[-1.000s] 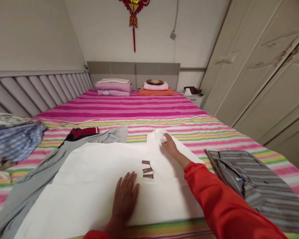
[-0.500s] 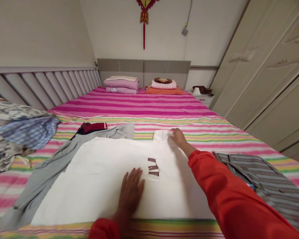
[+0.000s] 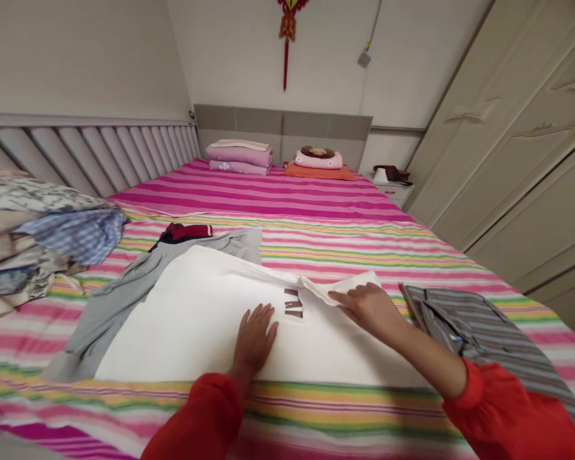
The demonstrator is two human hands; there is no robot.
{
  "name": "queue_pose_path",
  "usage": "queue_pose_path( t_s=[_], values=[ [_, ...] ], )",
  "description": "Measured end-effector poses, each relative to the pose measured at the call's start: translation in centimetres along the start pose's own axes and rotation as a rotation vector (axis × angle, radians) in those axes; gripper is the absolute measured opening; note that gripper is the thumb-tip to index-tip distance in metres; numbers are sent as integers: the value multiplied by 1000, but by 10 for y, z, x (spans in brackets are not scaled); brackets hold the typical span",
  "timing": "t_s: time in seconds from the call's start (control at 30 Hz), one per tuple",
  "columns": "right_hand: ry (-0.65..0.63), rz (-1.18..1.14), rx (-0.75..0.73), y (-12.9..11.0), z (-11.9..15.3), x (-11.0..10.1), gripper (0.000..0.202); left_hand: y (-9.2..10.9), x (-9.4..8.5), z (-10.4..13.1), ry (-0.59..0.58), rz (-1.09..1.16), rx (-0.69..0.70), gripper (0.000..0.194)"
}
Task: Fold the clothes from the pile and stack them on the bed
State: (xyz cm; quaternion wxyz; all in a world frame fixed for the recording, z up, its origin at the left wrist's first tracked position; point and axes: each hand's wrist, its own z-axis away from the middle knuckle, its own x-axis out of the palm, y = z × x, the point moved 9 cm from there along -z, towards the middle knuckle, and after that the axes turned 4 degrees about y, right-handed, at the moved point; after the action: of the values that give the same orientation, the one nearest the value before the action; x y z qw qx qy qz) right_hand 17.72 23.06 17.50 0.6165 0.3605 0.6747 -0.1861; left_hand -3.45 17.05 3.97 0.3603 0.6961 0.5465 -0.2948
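A white shirt (image 3: 172,332) with a small dark print is spread on the striped bed, folded along its far side. My left hand (image 3: 256,335) lies flat on its middle, fingers apart, just left of the print. On the right, my right hand (image 3: 370,310) pinches a raised part of the shirt, which is folded over toward me near the print. Beneath the shirt's left side, a grey garment (image 3: 96,313) sticks out.
A grey striped garment (image 3: 493,338) lies to the right. At the left is a heap of clothes (image 3: 43,236), and a dark red and black garment (image 3: 189,232) lies behind the grey one. Folded bedding (image 3: 239,155) and a pillow (image 3: 319,160) sit by the headboard (image 3: 316,128).
My right hand has moved toward me and slightly right, drawing the shirt's far right part over. My left hand stays flat on the shirt.
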Motion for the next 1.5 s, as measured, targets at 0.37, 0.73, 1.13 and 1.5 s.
queue_pose_path(
  t_s=[0.37, 0.73, 1.13, 1.5],
  values=[
    [-141, -110, -43, -72, 68, 77, 38, -1, 2, -4, -66, 0, -13, 37],
    [664, -815, 1206, 117, 112, 86, 46, -9, 9, -4, -99, 29, 11, 40],
    [502, -911, 1167, 146, 74, 125, 41, -9, 8, -3, -107, 48, -17, 40],
    [223, -429, 724, -3, 50, 107, 62, -1, 5, -5, -163, 84, -85, 37]
  ],
)
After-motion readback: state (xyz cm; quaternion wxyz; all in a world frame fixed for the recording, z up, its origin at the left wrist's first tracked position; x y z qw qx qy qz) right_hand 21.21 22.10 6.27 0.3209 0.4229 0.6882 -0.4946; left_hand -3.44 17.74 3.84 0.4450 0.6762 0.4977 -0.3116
